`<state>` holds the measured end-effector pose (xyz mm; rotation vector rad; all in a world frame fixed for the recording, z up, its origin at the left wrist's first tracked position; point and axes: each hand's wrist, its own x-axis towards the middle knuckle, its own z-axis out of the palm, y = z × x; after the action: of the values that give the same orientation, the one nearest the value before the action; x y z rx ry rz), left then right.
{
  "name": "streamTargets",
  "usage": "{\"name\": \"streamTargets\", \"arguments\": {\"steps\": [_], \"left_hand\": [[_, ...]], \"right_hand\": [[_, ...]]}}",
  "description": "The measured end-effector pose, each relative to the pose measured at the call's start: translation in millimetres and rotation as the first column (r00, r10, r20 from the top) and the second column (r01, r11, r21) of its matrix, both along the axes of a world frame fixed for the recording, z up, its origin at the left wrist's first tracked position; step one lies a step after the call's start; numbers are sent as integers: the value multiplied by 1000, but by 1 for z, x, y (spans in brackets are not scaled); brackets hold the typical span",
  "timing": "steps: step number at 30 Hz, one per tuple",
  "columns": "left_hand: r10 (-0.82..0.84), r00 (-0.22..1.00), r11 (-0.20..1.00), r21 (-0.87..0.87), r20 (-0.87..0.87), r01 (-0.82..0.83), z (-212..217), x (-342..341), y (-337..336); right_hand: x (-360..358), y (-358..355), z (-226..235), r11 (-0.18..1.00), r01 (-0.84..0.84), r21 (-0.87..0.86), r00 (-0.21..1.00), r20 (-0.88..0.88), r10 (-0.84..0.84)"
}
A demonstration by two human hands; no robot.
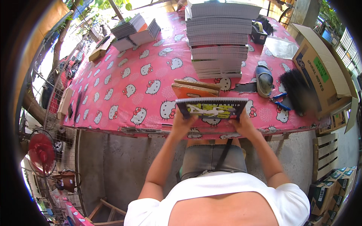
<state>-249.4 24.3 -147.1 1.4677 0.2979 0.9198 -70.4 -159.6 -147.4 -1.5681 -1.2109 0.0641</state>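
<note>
At the near edge of the table (113,109), I see my left hand (182,122) and right hand (243,122) gripping a spiral notebook (212,107) by its two sides, so it stays level. Just behind it sits a small orange pile (194,89), with a tall stack of notebooks (220,37) farther back.

1. The fingers (187,116) of both hands lie mostly hidden behind the spiral notebook (212,107).
2. The black bristly bundle (298,90) is blurred.
3. The tall notebook stack (220,35) is cut off by the top edge.
</note>
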Motion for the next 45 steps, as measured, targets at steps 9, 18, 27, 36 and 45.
{"name": "streamTargets", "arguments": {"steps": [9,18,27,36,45], "left_hand": [[217,975,916,354,-49,-187,120,28,57],[-103,994,988,-120,-42,97,48,28,95],[127,973,992,29,-193,-124,24,-3,13],[577,817,256,949,3,-185,137,48,-53],[270,932,505,860,-242,77,118,76,-53]], "right_hand": [[21,53,63,975,139,174,954,240,-179],[21,54,-13,995,14,-94,998,-65,-20],[3,-6,52,981,-158,-114,987,23,162],[251,-84,35,268,878,-397,478,738,-476],[173,-60,85,834,547,-77,704,582,-408]]}}
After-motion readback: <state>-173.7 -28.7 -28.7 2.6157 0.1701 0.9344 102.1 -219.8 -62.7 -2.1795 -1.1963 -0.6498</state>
